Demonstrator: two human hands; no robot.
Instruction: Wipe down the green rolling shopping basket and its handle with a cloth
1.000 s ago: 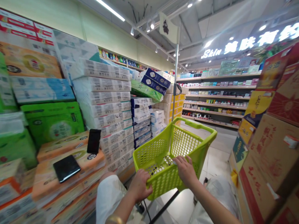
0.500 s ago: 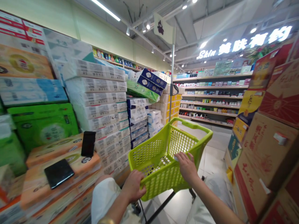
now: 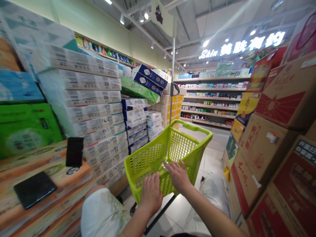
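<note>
In front of me stands a lime-green plastic shopping cart (image 3: 148,154) with perforated basket walls. Its basket tilts slightly in view, and a metal pole rises from its far side. My left hand (image 3: 151,194) lies over the near rim, its fingers bent down around the edge. Close beside it on the right, my right hand (image 3: 179,177) rests over the same rim, fingers curled toward the basket's inside. A small pale patch shows under the right fingertips; I cannot make out what it is. The undersides of both hands are hidden.
Two dark phone-like devices, one flat (image 3: 35,190) and one propped up (image 3: 74,151), lie on orange tissue packs (image 3: 61,177) at left. White wrapped packs (image 3: 98,98) are stacked behind. Cardboard boxes (image 3: 256,148) line the right side. Product shelves (image 3: 209,89) stand at the back.
My left hand has moved right along the rim from the cart's near-left corner, coming close to my right hand. The view has turned, so the scene lies further left.
</note>
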